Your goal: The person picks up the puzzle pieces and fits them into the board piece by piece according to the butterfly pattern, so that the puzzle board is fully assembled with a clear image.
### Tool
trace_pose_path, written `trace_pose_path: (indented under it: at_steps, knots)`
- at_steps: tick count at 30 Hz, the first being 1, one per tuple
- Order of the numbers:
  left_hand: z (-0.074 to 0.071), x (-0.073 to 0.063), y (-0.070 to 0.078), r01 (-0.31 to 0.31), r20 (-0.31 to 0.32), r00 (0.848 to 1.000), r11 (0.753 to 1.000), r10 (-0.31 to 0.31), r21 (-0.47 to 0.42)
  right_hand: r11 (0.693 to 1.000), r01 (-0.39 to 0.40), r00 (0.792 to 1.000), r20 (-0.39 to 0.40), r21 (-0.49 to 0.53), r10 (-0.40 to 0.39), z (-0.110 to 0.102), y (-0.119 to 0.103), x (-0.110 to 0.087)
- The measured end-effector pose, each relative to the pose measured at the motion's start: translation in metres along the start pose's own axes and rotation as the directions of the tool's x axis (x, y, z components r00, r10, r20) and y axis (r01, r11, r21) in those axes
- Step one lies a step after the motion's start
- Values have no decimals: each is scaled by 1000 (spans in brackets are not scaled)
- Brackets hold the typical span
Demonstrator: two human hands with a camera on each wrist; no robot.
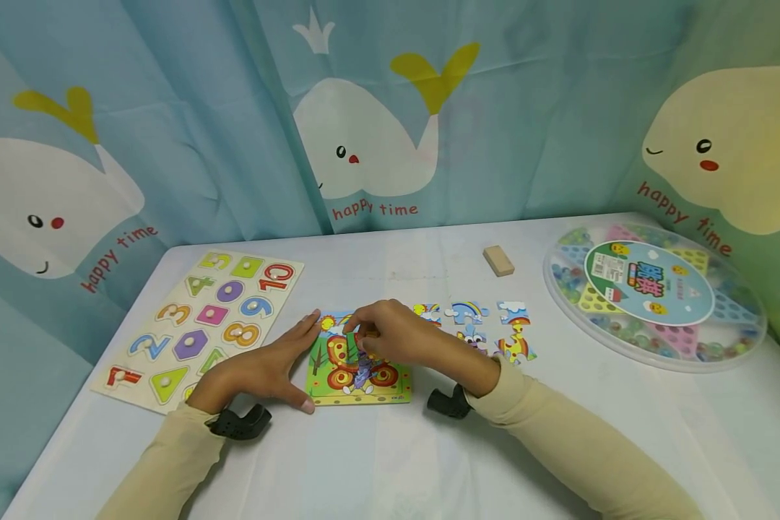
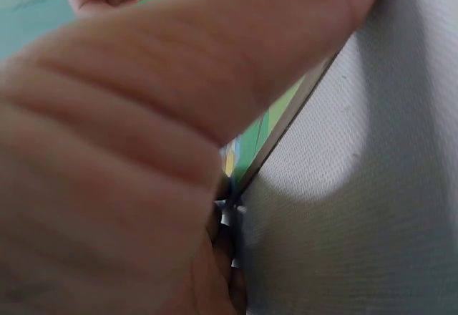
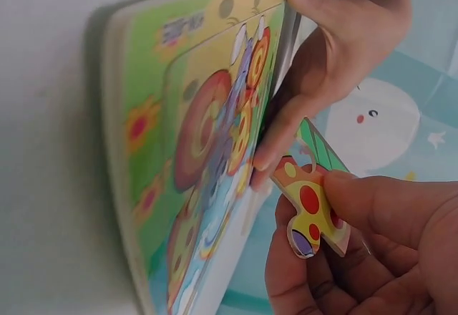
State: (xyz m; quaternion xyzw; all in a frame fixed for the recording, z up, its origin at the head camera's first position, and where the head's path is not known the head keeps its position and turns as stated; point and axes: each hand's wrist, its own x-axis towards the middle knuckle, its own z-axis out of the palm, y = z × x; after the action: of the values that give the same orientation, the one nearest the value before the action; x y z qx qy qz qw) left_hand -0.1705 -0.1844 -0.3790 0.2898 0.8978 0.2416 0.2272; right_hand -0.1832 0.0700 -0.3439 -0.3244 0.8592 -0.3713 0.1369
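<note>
A jigsaw board (image 1: 364,399) with a butterfly picture lies flat on the white table. My left hand (image 1: 269,370) rests at its left side with fingers and thumb spread along the edge; the thumb looms large beside the board edge (image 2: 286,111) in the left wrist view. Above the board, my right hand (image 1: 396,332) pinches a jigsaw piece (image 3: 309,204) between thumb and fingers. That piece is yellow and green with red spots, and it is held tilted, apart from the board in the right wrist view. My right hand partly covers the board's upper right in the head view.
Several loose jigsaw pieces (image 1: 513,313) lie to the right of the board. A wooden number-and-shape peg board (image 1: 217,296) lies at the left, partly behind my left arm. Farther back are a small wooden block (image 1: 498,261) and a round clear marble-game case (image 1: 650,289). A whale-print curtain (image 1: 234,144) hangs behind.
</note>
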Motion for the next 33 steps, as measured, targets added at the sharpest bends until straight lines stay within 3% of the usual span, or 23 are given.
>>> trace_pose_path:
  at_steps: [8,21,33]
  knots:
    - [0,-1,1,7,3,1000,1000,-7,-2,999,33,999,32,-37,-32,9,-10,9]
    - [0,-2,-2,-4,3,1000,1000,4,-16,997,75,997,21,-30,-75,16,-13,22]
    - [0,-1,-4,-28,-7,1000,999,27,-41,998,55,998,28,-21,-55,28,-13,30]
